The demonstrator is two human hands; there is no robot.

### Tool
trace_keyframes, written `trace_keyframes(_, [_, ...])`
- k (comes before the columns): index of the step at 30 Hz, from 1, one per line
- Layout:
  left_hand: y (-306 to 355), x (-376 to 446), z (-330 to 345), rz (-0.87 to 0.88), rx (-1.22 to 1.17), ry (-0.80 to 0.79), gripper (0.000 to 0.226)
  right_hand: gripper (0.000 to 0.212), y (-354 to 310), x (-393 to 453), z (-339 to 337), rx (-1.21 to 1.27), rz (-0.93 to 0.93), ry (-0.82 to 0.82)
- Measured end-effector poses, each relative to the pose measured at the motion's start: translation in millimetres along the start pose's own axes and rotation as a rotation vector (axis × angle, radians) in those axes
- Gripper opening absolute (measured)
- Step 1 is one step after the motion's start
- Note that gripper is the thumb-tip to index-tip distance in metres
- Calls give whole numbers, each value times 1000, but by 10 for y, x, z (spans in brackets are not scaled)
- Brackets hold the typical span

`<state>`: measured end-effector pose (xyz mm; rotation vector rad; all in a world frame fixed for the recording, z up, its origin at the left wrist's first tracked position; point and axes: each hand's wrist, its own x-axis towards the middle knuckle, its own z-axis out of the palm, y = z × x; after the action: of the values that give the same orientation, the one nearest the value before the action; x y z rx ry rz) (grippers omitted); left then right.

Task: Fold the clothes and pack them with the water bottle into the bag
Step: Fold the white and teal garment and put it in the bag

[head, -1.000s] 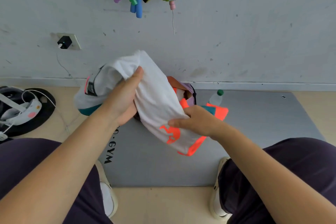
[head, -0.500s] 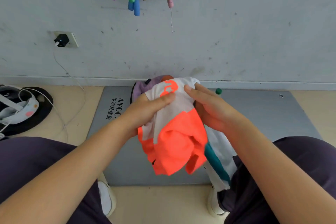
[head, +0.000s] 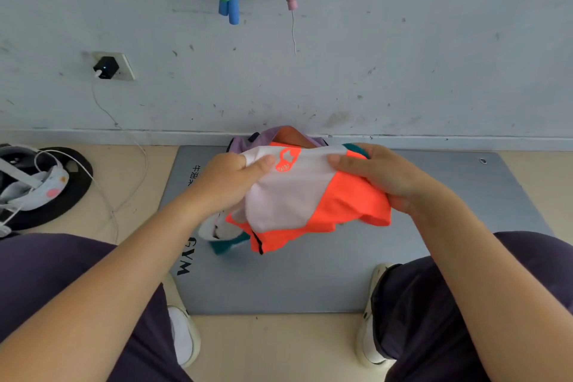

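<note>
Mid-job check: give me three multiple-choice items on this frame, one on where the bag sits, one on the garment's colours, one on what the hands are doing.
1. Where is the bag?
A. behind the garment, at the wall
B. on the person's lap
C. hanging from the wall

2. The garment is mainly
A. blue and yellow
B. white and orange, with some teal
C. all black

3. The hands are
A. both idle
B. both gripping the garment
C. one on the water bottle

Answers: 1 A, its lilac top peeks out above the cloth by the skirting; 2 B, white panel beside orange; 3 B, left hand and right hand each pinch the top edge.
</note>
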<state>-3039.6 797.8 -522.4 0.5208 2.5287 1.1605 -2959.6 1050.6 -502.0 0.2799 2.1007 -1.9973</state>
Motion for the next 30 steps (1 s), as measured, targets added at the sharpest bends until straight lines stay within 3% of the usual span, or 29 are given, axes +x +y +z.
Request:
trace_keyframes(2, [-37,55,-37,-27,-10,22,54,16,-26,-11,-11,-94,-3,38])
trace_keyframes(5, [-38,50,-61,3,60,71,65,10,-62,-32,14,-38,-38,11])
trace_keyframes(8, [6,24,-32,108,22,150,53,19,-72,-56,95,42,-37,-122])
trace_keyframes(9, [50,1,-30,137,-46,62,54,17,-78,-67,133,56,-43,-175])
trace_keyframes(12, [208,-132,81,252,-189,-464,75,14,-69,-70,229,103,-85,-274])
trace_keyframes(14, [245,-188,231,224,-93,-652,53,6,-42,-52,264,119,-97,-234])
trace_keyframes(16, [258,-176,336,182,0,-612,27,9,2,-25,285,118,-108,-184])
trace_keyframes(19, [253,-78,278,63,12,-415,36,13,20,21,324,117,-140,-102])
trace_keyframes(21, [234,-71,174,29,-213,-299,31,21,1,66,283,87,-170,26])
trace_keyframes(24, [216,-60,38,-71,-610,-166,51,25,-18,94,130,-48,-128,270])
trace_keyframes(26, [217,-36,-24,-110,-756,-144,46,27,16,93,98,-136,-39,240])
trace_keyframes(30, [236,-52,-52,-79,-897,-138,45,60,134,91,341,-192,214,-9])
